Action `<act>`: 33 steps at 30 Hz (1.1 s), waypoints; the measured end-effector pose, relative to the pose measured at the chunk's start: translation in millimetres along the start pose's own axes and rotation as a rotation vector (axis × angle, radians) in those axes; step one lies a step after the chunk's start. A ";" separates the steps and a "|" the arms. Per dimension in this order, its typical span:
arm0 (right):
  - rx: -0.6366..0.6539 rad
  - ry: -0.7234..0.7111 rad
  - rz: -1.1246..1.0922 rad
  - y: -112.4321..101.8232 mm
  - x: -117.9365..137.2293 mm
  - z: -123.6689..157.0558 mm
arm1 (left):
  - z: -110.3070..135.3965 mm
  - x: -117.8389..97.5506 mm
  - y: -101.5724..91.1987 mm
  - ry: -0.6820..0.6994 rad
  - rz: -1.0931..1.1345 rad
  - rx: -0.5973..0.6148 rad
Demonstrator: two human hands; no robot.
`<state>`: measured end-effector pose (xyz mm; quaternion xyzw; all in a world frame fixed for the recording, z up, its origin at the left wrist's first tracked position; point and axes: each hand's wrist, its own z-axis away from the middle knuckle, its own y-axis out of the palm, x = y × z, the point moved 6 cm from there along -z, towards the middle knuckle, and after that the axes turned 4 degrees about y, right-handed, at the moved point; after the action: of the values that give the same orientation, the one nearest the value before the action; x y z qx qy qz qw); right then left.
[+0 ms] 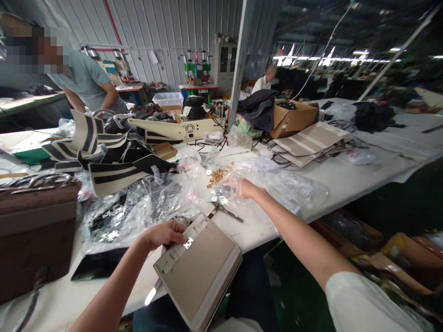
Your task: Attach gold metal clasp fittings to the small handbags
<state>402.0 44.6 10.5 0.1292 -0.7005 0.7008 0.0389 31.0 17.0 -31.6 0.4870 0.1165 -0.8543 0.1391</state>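
My left hand (165, 233) is closed on the top edge of a beige bag panel (202, 272) with silver metal fittings, holding it tilted over the table's near edge. My right hand (239, 188) reaches forward into a clear plastic bag (277, 184), fingers curled among small parts; whether it holds anything is hidden by the plastic. A small heap of gold metal fittings (218, 176) lies just left of that hand. Below it a pair of pliers (226, 212) lies on the white table (346, 180).
A brown box (34, 230) stands at the left. Black-and-cream striped panels (104, 161) and crumpled plastic bags (138, 207) cover the middle. A cardboard box (292, 117) and flat beige panels (311, 140) sit further back. One person in a grey shirt (86, 80) leans at the far left.
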 end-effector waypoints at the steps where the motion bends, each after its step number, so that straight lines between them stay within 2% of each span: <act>1: 0.020 -0.021 0.003 -0.7 0.1 1.0 | 0.4 -1.4 0.6 -0.001 0.005 0.007; 5: 0.085 -0.047 0.012 -2.0 1.4 10.8 | 1.4 -3.2 1.6 0.005 0.006 0.012; 17: 0.094 -0.043 -0.024 -15.8 0.8 50.9 | -1.0 3.9 -2.4 0.003 -0.002 -0.007; 20: -0.065 -0.010 -0.214 -33.7 -3.5 66.6 | -0.5 4.2 -1.4 0.012 0.022 -0.006; 22: -0.279 0.031 -0.326 -51.9 -7.8 86.4 | -0.6 5.7 -0.5 0.013 0.043 -0.007; 25: -0.623 0.172 -0.329 -69.6 -12.4 124.8 | -2.0 8.6 0.5 0.008 0.057 -0.003; 26: -0.675 0.234 -0.314 -68.1 -11.3 134.4 | -2.6 9.0 1.0 0.005 0.055 0.002; 27: -0.673 0.289 -0.312 -62.1 -8.3 139.6 | -3.1 9.0 1.7 0.002 0.051 0.008; 30: -0.453 0.380 -0.420 -24.8 11.2 127.8 | -3.3 5.5 6.4 -0.010 0.034 0.043; 31: -0.374 0.382 -0.455 -11.2 20.1 116.9 | -3.3 3.8 8.3 -0.015 0.033 0.056; 33: -0.293 0.402 -0.437 8.9 33.9 90.8 | -3.9 1.9 10.9 -0.027 0.040 0.073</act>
<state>378.7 -49.8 8.6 0.1287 -0.7278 0.5792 0.3439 37.1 7.8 -35.9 0.4824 0.0735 -0.8616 0.1398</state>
